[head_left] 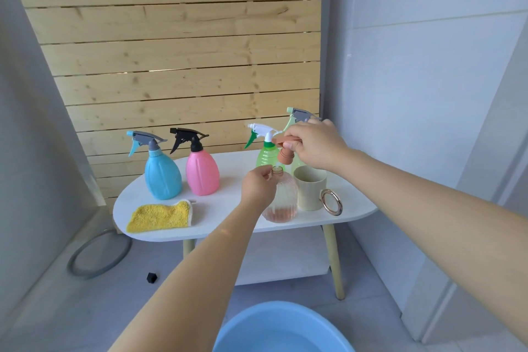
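Note:
A clear ribbed bottle (pixel 281 203) with a little pinkish liquid stands on the white table (pixel 228 208), its neck open. My left hand (pixel 258 184) grips it around the shoulder from the left. My right hand (pixel 314 143) holds a terracotta-coloured spray head (pixel 285 153) just above the bottle's neck, apart from it. The spray head's collar points down toward the opening.
On the table stand a blue spray bottle (pixel 161 177), a pink one (pixel 202 170), a green one (pixel 267 156), a pale green one (pixel 300 117) behind my right hand, and a cream cup (pixel 310 188) with a ring handle. A yellow cloth (pixel 160 216) lies front left. A blue basin (pixel 280 328) sits on the floor.

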The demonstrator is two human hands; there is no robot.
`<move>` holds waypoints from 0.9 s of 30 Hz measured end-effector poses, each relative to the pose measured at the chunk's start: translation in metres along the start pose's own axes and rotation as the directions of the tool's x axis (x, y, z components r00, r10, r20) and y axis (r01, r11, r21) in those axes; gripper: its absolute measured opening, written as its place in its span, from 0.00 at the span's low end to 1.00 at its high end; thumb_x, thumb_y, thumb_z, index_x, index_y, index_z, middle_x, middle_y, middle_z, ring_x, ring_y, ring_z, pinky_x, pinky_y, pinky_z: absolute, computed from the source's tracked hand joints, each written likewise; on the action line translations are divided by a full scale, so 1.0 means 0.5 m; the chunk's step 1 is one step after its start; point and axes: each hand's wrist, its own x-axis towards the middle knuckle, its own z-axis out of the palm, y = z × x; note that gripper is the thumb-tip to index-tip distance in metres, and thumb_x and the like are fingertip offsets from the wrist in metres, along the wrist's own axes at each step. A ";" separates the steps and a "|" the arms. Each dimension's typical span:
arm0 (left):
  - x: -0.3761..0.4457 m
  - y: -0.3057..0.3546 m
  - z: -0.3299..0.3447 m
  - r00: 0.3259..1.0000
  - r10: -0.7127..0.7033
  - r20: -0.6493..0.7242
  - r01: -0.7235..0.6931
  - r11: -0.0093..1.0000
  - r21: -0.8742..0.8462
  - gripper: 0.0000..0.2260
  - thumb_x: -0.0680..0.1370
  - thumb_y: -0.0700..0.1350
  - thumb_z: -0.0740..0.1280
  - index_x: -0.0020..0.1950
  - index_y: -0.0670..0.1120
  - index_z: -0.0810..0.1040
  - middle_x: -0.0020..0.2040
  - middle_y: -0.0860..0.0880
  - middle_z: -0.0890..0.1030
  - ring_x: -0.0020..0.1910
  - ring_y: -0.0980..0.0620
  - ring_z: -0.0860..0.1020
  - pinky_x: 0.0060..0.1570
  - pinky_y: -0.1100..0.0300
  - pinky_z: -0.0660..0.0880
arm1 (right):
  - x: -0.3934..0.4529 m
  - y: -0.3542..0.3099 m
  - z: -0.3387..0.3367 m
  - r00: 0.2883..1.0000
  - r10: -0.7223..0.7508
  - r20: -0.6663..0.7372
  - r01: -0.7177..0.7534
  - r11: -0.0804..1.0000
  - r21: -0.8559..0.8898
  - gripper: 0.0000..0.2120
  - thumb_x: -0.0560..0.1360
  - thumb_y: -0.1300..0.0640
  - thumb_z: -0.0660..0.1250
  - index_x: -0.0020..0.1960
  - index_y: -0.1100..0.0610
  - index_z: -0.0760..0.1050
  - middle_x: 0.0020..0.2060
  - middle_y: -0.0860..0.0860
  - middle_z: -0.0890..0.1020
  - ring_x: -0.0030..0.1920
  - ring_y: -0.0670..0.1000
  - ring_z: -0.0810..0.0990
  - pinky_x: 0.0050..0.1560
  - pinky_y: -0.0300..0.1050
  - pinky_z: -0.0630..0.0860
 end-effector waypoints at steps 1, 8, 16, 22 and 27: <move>0.000 -0.002 0.001 1.000 0.018 0.011 -0.017 1.000 -0.020 0.03 0.78 0.46 0.67 0.47 0.48 0.79 0.41 0.52 0.75 0.45 0.49 0.71 0.48 0.59 0.69 | 0.008 0.000 0.008 0.999 0.026 0.048 -0.025 1.000 -0.017 0.11 0.81 0.50 0.56 0.57 0.49 0.75 0.52 0.48 0.78 0.60 0.52 0.69 0.59 0.47 0.58; 0.025 -0.038 0.012 0.999 0.045 -0.021 -0.048 0.989 -0.143 0.15 0.73 0.46 0.72 0.58 0.45 0.77 0.52 0.52 0.78 0.52 0.54 0.75 0.48 0.63 0.68 | 0.074 -0.005 0.058 0.956 0.107 0.274 -0.106 0.994 -0.018 0.09 0.80 0.48 0.56 0.45 0.51 0.71 0.46 0.52 0.79 0.49 0.55 0.76 0.46 0.47 0.68; 0.030 -0.070 0.039 0.995 0.057 -0.086 -0.079 0.958 -0.277 0.17 0.74 0.47 0.71 0.61 0.46 0.73 0.56 0.53 0.77 0.57 0.56 0.73 0.53 0.64 0.66 | 0.104 -0.022 0.062 0.934 0.069 0.350 -0.065 0.998 -0.022 0.13 0.79 0.52 0.62 0.56 0.58 0.78 0.51 0.54 0.80 0.51 0.55 0.78 0.41 0.43 0.67; 0.042 -0.074 0.051 0.987 0.092 -0.133 -0.123 0.962 -0.245 0.15 0.72 0.54 0.71 0.58 0.53 0.78 0.55 0.53 0.80 0.60 0.53 0.74 0.61 0.52 0.71 | 0.113 -0.022 0.051 0.860 0.104 0.500 -0.088 0.995 -0.057 0.11 0.79 0.56 0.62 0.56 0.60 0.77 0.45 0.57 0.83 0.46 0.54 0.82 0.48 0.43 0.75; 0.052 -0.072 0.064 0.981 0.089 -0.173 -0.128 0.965 -0.228 0.11 0.69 0.57 0.71 0.49 0.57 0.77 0.52 0.53 0.80 0.58 0.50 0.75 0.58 0.51 0.72 | 0.113 -0.004 0.062 0.871 0.082 0.485 -0.115 0.993 0.038 0.10 0.79 0.56 0.61 0.51 0.62 0.78 0.38 0.54 0.82 0.44 0.54 0.83 0.47 0.43 0.75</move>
